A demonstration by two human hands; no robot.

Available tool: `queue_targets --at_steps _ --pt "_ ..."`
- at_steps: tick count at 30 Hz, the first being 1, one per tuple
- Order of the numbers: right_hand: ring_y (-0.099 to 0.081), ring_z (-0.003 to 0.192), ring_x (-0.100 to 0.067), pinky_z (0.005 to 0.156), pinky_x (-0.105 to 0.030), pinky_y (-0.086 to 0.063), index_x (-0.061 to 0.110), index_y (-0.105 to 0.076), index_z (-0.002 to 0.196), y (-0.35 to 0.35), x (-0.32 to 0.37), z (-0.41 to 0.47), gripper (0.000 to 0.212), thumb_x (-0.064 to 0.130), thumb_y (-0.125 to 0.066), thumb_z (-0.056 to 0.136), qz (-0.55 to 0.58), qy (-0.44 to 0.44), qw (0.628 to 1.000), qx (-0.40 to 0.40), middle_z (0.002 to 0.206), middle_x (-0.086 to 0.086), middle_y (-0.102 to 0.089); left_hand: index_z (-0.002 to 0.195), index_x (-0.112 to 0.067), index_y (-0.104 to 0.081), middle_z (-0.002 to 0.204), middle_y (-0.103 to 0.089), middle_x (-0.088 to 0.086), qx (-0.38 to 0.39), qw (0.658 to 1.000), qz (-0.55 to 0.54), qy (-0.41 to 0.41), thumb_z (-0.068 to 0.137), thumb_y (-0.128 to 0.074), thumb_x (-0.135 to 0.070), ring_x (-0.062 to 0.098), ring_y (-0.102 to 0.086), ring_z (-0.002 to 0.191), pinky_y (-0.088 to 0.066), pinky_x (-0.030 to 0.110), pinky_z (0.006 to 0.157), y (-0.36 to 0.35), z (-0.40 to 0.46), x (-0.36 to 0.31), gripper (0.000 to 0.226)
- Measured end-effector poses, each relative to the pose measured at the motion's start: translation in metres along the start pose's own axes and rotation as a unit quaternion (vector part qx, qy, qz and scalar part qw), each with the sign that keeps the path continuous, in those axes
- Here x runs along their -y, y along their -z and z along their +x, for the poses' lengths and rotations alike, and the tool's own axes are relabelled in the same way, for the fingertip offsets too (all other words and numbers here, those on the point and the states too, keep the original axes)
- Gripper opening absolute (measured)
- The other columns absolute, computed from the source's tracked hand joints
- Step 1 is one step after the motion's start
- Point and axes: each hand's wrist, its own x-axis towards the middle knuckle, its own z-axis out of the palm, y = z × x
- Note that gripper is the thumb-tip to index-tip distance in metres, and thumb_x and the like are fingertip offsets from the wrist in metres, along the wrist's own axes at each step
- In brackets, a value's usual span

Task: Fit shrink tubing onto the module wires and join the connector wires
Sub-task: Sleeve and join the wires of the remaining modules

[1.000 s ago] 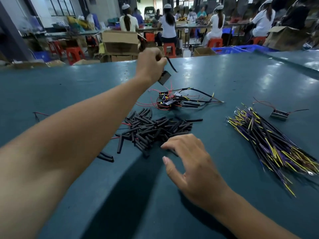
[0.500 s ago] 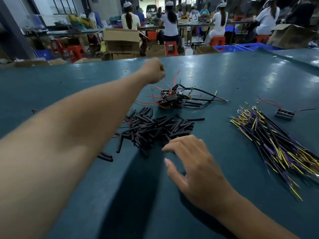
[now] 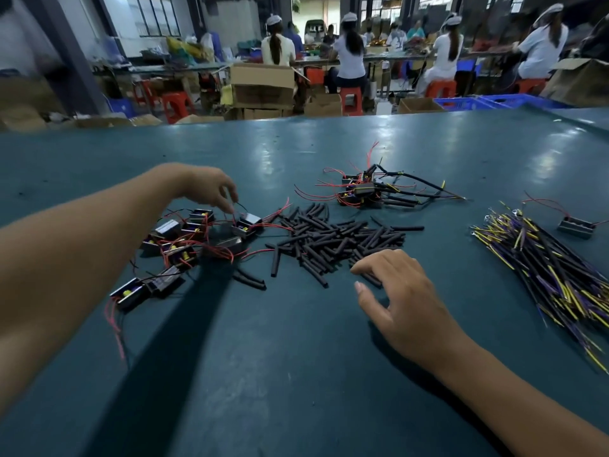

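The green table [image 3: 296, 374] carries a heap of black tubing [image 3: 333, 240] at its middle. The left hand [image 3: 211, 188], a second ago raised far out, now pinches a wire above the modules [image 3: 184, 239], newly in view. The right hand [image 3: 395, 291] rests relaxed, fingertips on the tubing. The connector wires [image 3: 543, 258] run off the right edge.

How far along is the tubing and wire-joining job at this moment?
Early. A small cluster of joined assemblies lies at the back. In hand: the left hand pinches a wire at the loose modules, and the right hand rests at the tubing pile. Left: most modules, the tubing and the wire bundle.
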Motion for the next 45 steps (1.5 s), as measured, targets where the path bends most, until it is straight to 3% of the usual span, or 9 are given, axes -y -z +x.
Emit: queue_targets --at_steps 3,13,22,27,33,36,39,42,45 --pt "-0.049 0.096 -0.007 0.089 -0.027 -0.039 0.016 -0.064 0.104 -0.001 0.0 0.0 0.016 0.023 -0.057 0.091 0.002 -0.012 1.0 0.007 0.099 0.01 -0.058 0.134 -0.029 -0.058 0.12 -0.052 -0.006 -0.058 0.995 0.038 -0.076 0.092 -0.071 -0.029 0.016 -0.052 0.104 -0.044 0.039 0.099 -0.023 -0.002 -0.006 0.044" --pt "-0.051 0.095 -0.011 0.088 -0.03 -0.04 0.016 -0.064 0.101 0.001 -0.001 0.001 0.015 0.024 -0.057 0.091 0.01 -0.042 0.999 0.022 0.098 0.009 -0.059 0.101 -0.027 -0.061 0.112 -0.061 -0.006 -0.157 0.955 0.21 -0.138 0.09 -0.069 -0.04 0.019 -0.052 0.11 -0.037 0.04 0.096 -0.022 -0.006 -0.019 0.019" --pt "-0.052 0.093 -0.011 0.086 -0.031 -0.04 0.017 -0.065 0.1 -0.001 -0.002 0.002 0.008 0.016 -0.065 0.092 0.007 -0.046 0.999 0.027 0.096 0.01 -0.059 0.109 -0.019 -0.057 0.099 -0.061 -0.003 -0.301 0.94 -0.055 -0.151 0.086 -0.071 -0.042 0.016 -0.059 0.09 -0.047 0.025 0.076 0.057 -0.082 -0.039 0.035" --pt "-0.057 0.094 -0.018 0.086 -0.031 -0.04 0.016 -0.066 0.101 0.002 0.004 0.002 0.013 0.01 -0.069 0.089 0.012 -0.062 0.998 0.031 0.096 0.007 -0.061 0.115 -0.02 -0.05 0.102 -0.065 -0.006 -0.336 0.881 -0.26 -0.208 0.085 -0.073 -0.027 0.008 -0.067 0.093 -0.057 0.023 0.082 0.068 -0.131 -0.069 0.038" --pt "-0.054 0.109 0.003 0.092 -0.002 -0.033 0.025 -0.057 0.121 0.013 0.021 0.005 0.04 0.049 -0.059 0.089 0.136 -0.091 0.987 0.001 0.115 0.014 -0.06 0.128 0.003 -0.051 0.105 -0.066 0.009 -0.274 0.828 -0.395 -0.288 0.084 -0.074 -0.017 0.018 -0.07 0.088 -0.059 0.031 0.078 0.059 -0.175 -0.111 0.053" --pt "-0.054 0.124 -0.003 0.101 -0.017 -0.041 0.032 -0.048 0.13 0.014 0.036 0.003 0.053 0.055 -0.057 0.083 0.291 -0.082 0.953 0.015 0.13 0.017 -0.06 0.11 -0.002 -0.06 0.097 -0.065 0.008 -0.251 0.817 -0.415 -0.314 0.082 -0.075 -0.022 0.015 -0.067 0.081 -0.059 0.028 0.072 0.045 -0.184 -0.139 0.038" --pt "-0.055 0.129 -0.02 0.099 -0.038 -0.051 0.024 -0.045 0.134 0.013 0.046 0.003 0.063 0.049 -0.066 0.081 0.468 -0.09 0.878 0.05 0.133 0.002 -0.062 0.108 -0.005 -0.059 0.089 -0.065 0.005 -0.265 0.823 -0.389 -0.318 0.084 -0.076 -0.022 0.007 -0.065 0.072 -0.055 0.02 0.066 0.03 -0.185 -0.166 0.035" --pt "-0.068 0.103 -0.023 0.082 -0.041 -0.058 0.023 -0.057 0.126 0.014 0.049 0.004 0.07 0.055 -0.084 0.069 0.549 -0.144 0.818 0.093 0.112 -0.006 -0.07 0.114 -0.003 -0.06 0.088 -0.065 0.012 -0.31 0.819 -0.367 -0.315 0.088 -0.076 -0.026 0.005 -0.059 0.063 -0.05 0.018 0.059 0.015 -0.185 -0.181 0.039" --pt "-0.058 0.068 -0.016 0.054 -0.024 -0.05 0.022 -0.069 0.108 0.019 0.047 0.005 0.061 0.056 -0.089 0.061 0.566 -0.181 0.795 0.125 0.089 -0.006 -0.067 0.099 -0.001 -0.066 0.075 -0.059 0.008 -0.309 0.805 -0.427 -0.271 0.09 -0.074 -0.027 0.012 -0.05 0.057 -0.045 0.023 0.052 0.001 -0.182 -0.177 0.029"
